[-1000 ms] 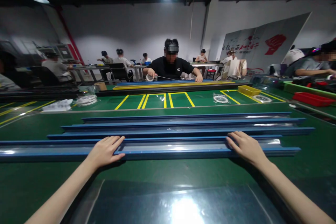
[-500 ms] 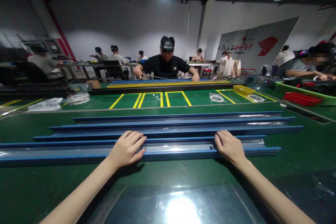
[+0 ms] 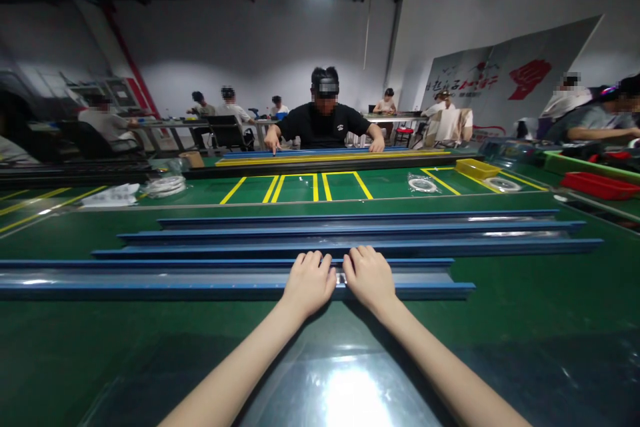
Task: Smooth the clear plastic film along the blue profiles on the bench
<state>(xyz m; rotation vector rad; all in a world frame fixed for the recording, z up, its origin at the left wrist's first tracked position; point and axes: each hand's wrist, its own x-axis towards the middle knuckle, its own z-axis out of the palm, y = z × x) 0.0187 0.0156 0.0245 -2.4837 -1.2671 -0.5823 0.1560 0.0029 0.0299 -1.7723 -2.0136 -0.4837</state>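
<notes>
A long blue metal channel lies open side up across the green table in front of me. My left hand rests over it, fingers curled onto its far rim. Close beside, my right hand is curled over the same channel, its thumb side facing the left hand. In the narrow gap between them a small dark and bright spot shows on the channel floor; I cannot tell whether it is a hole or a part. The fingertips are partly hidden behind the hands.
More blue channels lie parallel just beyond. Clear sheeting covers the near table edge. Farther back are yellow tape marks, bagged white coils, a yellow tray and a red tray. A co-worker works opposite at other profiles.
My hands have come from wide apart to nearly touching on the channel. The near channel has shifted left relative to those behind it. The view has turned slightly left.
</notes>
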